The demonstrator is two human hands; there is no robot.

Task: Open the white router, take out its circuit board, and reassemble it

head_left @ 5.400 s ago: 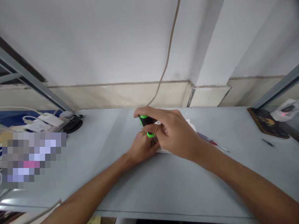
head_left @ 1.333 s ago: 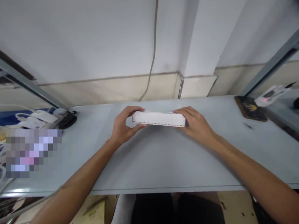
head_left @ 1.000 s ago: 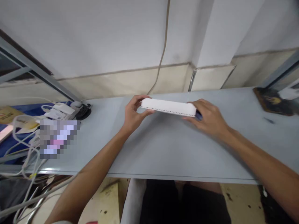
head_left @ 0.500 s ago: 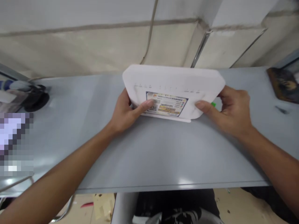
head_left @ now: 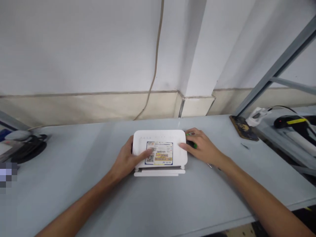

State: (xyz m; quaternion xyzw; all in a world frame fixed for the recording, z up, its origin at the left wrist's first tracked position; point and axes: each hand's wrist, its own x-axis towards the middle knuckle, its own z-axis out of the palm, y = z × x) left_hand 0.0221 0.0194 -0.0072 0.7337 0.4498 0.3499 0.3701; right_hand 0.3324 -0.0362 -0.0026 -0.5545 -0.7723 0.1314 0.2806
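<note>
A white router (head_left: 159,136) lies flat on the grey table, its printed label (head_left: 159,153) facing up. White antennas (head_left: 158,173) are folded along its near edge. Gripping the left side is my left hand (head_left: 127,158), thumb on the label and fingers hidden at the side. My right hand (head_left: 201,146) holds the right side, its thumb on the top face near the edge. Beneath that hand is a green and black handle (head_left: 192,143), mostly covered; a thin metal tip shows just past the palm.
On the grey table (head_left: 111,204), dark round items (head_left: 32,149) lie at the left. A dark decorated board (head_left: 243,127) and a small dark piece (head_left: 245,146) are at the right. Beyond stand a white plug (head_left: 256,116) and a metal frame (head_left: 274,69). A cable (head_left: 156,62) hangs down the wall.
The router was held up and tilted; now it rests flat on the table, farther from the camera, with both hands still on it. The view has tipped up toward the wall.
</note>
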